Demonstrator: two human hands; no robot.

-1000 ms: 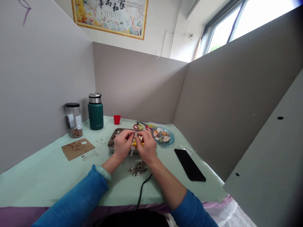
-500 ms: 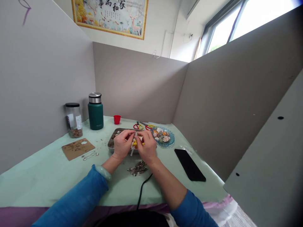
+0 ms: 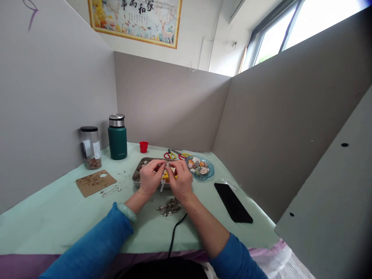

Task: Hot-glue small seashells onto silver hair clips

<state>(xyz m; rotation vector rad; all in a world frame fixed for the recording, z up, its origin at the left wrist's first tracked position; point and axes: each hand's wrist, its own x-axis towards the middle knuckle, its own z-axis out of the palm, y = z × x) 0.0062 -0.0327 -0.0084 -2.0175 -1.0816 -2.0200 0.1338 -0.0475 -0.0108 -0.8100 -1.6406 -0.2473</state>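
My left hand (image 3: 149, 177) and my right hand (image 3: 181, 179) meet over a metal tray (image 3: 136, 176) of small pieces. Both pinch a tiny item between their fingertips, too small to name. A yellow object (image 3: 166, 176) and a white stick (image 3: 162, 186) show just under the fingers. A heap of small metal bits (image 3: 169, 207) lies on the pale green table cover in front of my hands. A black cable (image 3: 173, 235) runs from there toward me.
A blue glass dish of shells (image 3: 201, 166) stands right of the tray, a black phone (image 3: 232, 202) nearer the right wall. Red and yellow scissors (image 3: 174, 155), a red cup (image 3: 143, 147), a green flask (image 3: 117, 137), a clear jar (image 3: 91, 147), brown card (image 3: 95, 182), pins (image 3: 111, 190). Grey partitions on three sides.
The fingertips of both hands have shifted very slightly at the pinch; nothing else has moved.
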